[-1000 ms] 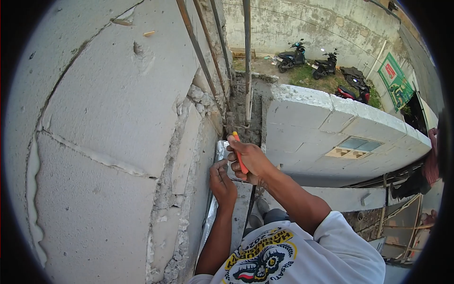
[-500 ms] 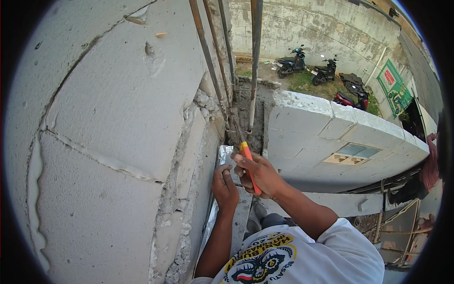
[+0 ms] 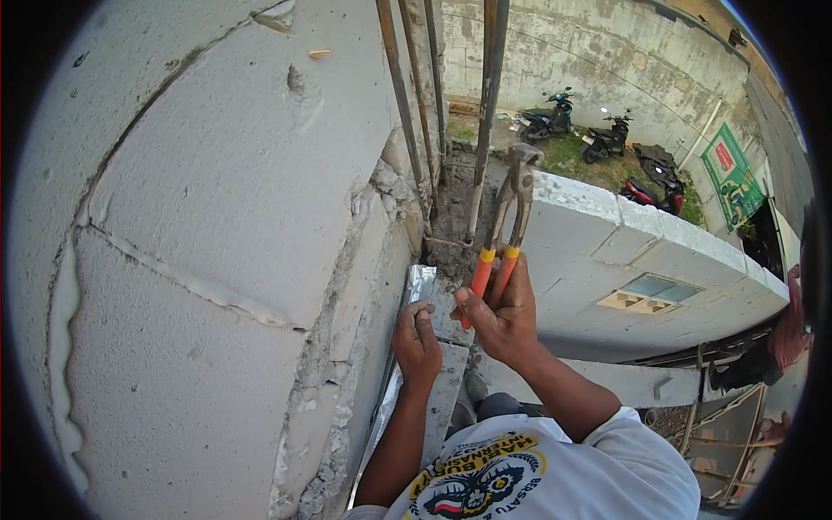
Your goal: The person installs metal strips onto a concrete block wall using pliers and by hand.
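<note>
My right hand (image 3: 507, 316) is closed around the orange handles of a pair of pincers (image 3: 508, 212), which have yellow bands and a grey metal head pointing up and away. The handles stand slightly apart. My left hand (image 3: 416, 342) is closed with its fingers curled and pressed together. Whatever it may hold is hidden. It is beside a shiny silver strip (image 3: 421, 279) that runs down along the block wall. Past both hands, several upright steel bars (image 3: 482, 130) rise from a rough concrete gap, with a thin bent tie (image 3: 449, 243) around their base.
A large grey block wall (image 3: 217, 173) with a broken edge fills the left. A lower white block wall (image 3: 598, 225) extends right. Far below are several parked motorbikes (image 3: 611, 134) and a green banner (image 3: 731, 178). Another person's red garment (image 3: 789, 325) shows at the right edge.
The pincers have come away from the base of the bars, moving right and upward, and now point up with handles spread. My left hand stays nearly in place.
</note>
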Demonstrator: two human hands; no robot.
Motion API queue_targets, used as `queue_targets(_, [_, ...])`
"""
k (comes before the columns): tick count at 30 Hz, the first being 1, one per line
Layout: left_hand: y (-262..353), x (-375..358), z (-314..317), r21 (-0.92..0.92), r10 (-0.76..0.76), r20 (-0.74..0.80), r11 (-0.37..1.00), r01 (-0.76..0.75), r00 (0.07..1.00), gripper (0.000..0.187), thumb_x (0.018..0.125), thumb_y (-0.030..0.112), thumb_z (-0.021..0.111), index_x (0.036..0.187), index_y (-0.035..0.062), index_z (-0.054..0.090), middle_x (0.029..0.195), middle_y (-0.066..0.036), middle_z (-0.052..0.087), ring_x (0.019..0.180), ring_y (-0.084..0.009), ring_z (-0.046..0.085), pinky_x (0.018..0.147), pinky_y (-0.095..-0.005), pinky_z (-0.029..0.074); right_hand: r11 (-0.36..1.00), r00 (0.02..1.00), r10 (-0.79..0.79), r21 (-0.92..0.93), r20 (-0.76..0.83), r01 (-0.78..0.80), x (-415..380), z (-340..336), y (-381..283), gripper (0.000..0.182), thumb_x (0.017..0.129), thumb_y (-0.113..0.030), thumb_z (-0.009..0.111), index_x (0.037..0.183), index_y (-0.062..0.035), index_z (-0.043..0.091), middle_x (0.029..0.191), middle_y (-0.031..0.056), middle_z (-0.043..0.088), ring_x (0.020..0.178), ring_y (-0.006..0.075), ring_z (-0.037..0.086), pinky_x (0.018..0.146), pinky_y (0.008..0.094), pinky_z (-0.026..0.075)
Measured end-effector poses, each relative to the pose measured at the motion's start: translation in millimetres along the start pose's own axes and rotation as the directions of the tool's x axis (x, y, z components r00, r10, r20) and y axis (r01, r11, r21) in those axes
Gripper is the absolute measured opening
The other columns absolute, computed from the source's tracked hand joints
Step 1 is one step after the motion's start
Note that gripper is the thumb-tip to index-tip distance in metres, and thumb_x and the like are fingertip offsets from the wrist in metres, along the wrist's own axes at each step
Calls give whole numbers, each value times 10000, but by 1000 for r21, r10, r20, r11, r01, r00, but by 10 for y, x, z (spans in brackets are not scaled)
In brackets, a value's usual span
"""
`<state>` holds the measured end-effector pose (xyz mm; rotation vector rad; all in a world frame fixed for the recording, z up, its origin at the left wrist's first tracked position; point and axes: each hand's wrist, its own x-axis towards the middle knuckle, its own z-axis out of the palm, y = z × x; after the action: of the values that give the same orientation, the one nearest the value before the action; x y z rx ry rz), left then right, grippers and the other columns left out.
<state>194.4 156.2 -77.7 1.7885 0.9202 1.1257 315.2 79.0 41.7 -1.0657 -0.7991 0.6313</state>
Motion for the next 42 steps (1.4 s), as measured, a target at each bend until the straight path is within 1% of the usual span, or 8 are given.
queue_targets(3, [-4, 10, -12, -10, 5, 1, 1000, -5, 1000, 194, 1040, 84, 498, 1143, -25, 621, 1021, -191, 720, 947, -330, 706, 845, -419, 543, 882, 922, 383, -321, 61, -345, -9, -97, 7, 535, 959, -69, 706, 1395, -31, 398, 963, 55, 600, 648, 96, 621, 575, 259, 546])
queue_targets(12, [14, 24, -7, -8, -29, 6, 1000, 29, 1000, 194, 1040, 87, 503, 1144, -24, 624, 1006, -169, 718, 932, -277, 694, 848, -388, 534, 982, 988, 139, -118, -74, -147, -18, 70, 112, 397, 1020, -136, 642, 1340, -50, 424, 854, 36, 572, 621, 95, 603, 522, 258, 503])
queue_targets(16, [4, -2, -6, -69, -110, -1, 992, 110, 994, 208, 1047, 92, 503, 1175, -24, 619, 1016, -145, 717, 929, -216, 677, 859, -357, 528, 679, 691, 716, 132, 101, -722, 206, -69, 368, 325, 1041, -197, 621, 1275, -38, 460, 825, 56, 593, 556, 140, 578, 492, 268, 477])
queue_targets(21, [-8, 12, 6, -59, -92, -30, 994, 90, 995, 219, 1049, 116, 492, 1149, -20, 631, 1000, -178, 723, 928, -286, 705, 838, -395, 538, 935, 941, 337, 110, 18, -337, 43, 98, -312, 280, 1037, -184, 619, 1198, -26, 454, 786, 73, 599, 540, 139, 601, 458, 277, 470])
queue_targets(28, [-71, -6, 23, -98, -129, -4, 987, 128, 992, 215, 1051, 106, 502, 1170, -27, 623, 1005, -138, 704, 941, -208, 663, 876, -343, 517, 706, 715, 690, 108, 117, -699, 208, -80, 109, 305, 1050, -204, 596, 1251, -35, 441, 816, 75, 596, 543, 174, 613, 487, 311, 509])
queue_targets(34, [24, 4, -18, -56, -105, -8, 993, 104, 994, 235, 1054, 125, 481, 1165, -16, 633, 1000, -164, 716, 931, -262, 689, 848, -383, 531, 955, 956, 294, 46, -3, -293, 26, 64, 92, 272, 1048, -198, 592, 1235, -39, 474, 830, 75, 609, 567, 185, 634, 489, 304, 514])
queue_targets(36, [22, 5, 17, -92, -94, -3, 991, 94, 996, 235, 1054, 123, 478, 1166, -14, 633, 995, -161, 715, 926, -260, 687, 845, -382, 531, 579, 602, 796, 205, 68, -789, 174, -45, 476, 259, 1043, -206, 607, 1204, -45, 483, 822, 68, 601, 560, 176, 620, 482, 303, 504])
queue_targets(42, [-18, 14, -13, -33, -44, 7, 999, 44, 999, 217, 1047, 108, 490, 1161, -9, 633, 990, -164, 721, 907, -267, 693, 819, -388, 539, 838, 847, 530, -177, 43, -516, -112, -318, 12, 241, 1037, -219, 623, 1174, -42, 532, 808, 62, 621, 595, 184, 630, 529, 339, 505])
